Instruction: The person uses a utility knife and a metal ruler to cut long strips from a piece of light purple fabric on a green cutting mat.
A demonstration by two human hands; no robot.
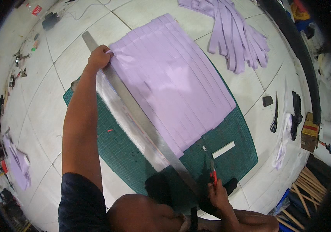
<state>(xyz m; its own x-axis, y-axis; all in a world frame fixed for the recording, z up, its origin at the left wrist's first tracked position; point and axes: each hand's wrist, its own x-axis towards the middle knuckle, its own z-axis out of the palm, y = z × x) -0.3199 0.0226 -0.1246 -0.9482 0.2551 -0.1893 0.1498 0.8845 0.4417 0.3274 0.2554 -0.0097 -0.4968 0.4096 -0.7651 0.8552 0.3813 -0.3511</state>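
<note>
Right hand (219,192) grips cutter (213,172); left hand (99,57) pins ruler (142,116).

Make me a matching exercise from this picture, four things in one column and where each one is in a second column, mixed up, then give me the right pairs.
Things:
1. left hand
2. right hand
3. black scissors
4. pile of cut lilac strips

Places:
A. on the floor tiles right of the green cutting mat
B. on the floor beyond the mat's far end
C. pressing the far end of the metal ruler
D. gripping a red-handled cutter at the ruler's near end

Pairs: 1-C, 2-D, 3-A, 4-B
</note>
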